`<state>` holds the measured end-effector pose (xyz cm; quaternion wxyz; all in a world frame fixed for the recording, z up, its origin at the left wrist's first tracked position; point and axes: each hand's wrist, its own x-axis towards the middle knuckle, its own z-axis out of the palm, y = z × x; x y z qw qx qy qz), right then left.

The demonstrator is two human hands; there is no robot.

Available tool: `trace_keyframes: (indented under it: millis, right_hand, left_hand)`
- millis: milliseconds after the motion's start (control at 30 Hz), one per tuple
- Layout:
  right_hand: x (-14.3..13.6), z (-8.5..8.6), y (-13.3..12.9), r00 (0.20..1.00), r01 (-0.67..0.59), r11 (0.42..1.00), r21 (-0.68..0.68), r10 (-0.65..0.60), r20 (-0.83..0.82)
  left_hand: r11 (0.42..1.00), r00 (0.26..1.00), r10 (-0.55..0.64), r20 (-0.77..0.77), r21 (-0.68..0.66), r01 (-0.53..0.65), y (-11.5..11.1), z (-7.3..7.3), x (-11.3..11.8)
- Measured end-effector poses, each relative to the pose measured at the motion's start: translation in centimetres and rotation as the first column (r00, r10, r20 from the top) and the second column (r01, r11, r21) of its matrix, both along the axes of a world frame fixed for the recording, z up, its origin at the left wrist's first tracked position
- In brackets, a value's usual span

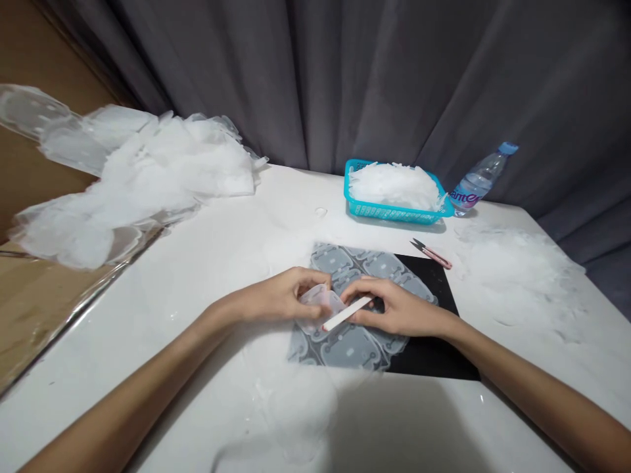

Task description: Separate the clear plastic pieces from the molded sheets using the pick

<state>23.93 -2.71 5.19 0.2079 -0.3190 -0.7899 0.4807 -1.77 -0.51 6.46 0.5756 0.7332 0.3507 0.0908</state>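
Note:
My left hand (283,295) pinches a small translucent plastic piece (315,303) with rounded corners between thumb and fingers. A slim, flat white stick (348,314) with a reddish mark at its near end lies in the grip of my right hand (399,307), angled toward that piece. The right fingertips come close to the piece's edge; whether they touch it I cannot tell. Beneath both hands a translucent sheet of moulded shapes (350,351) spreads over a black mat (436,358).
Behind the mat stands a turquoise basket (394,215) full of white translucent pieces, beside a water bottle (480,180). Pink-handled thread snips (432,254) lie at the mat's far right. A large heap of translucent sheets (162,164) occupies the left; more plastic pieces (517,269) lie right.

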Motion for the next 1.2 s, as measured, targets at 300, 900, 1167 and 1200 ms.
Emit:
trace_keyframes:
  millis: [300, 900, 1167, 1200]
  right_hand:
    - [0.1, -0.5, -0.6, 0.998, -0.057, 0.980, 0.193, 0.049, 0.046]
    - [-1.5, -2.7, -3.4, 0.975, 0.054, 0.652, 0.756, -0.198, 0.101]
    - [-1.3, -3.1, -3.2, 0.977, 0.090, 0.694, 0.714, -0.201, 0.072]
    - [-1.3, -3.1, -3.2, 0.977, 0.118, 0.739, 0.663, -0.206, 0.055]
  left_hand:
    - [0.997, 0.998, 0.016, -0.062, 0.076, -0.011, -0.3, -0.1, 0.7]
    - [0.990, 0.992, 0.127, -0.006, 0.061, -0.126, -0.9, -0.8, 1.5]
    - [0.999, 0.999, 0.032, 0.009, -0.009, -0.032, -0.3, -0.5, 1.0]
    - [1.000, 1.000, 0.010, 0.019, -0.016, -0.010, -0.1, -0.4, 0.8]
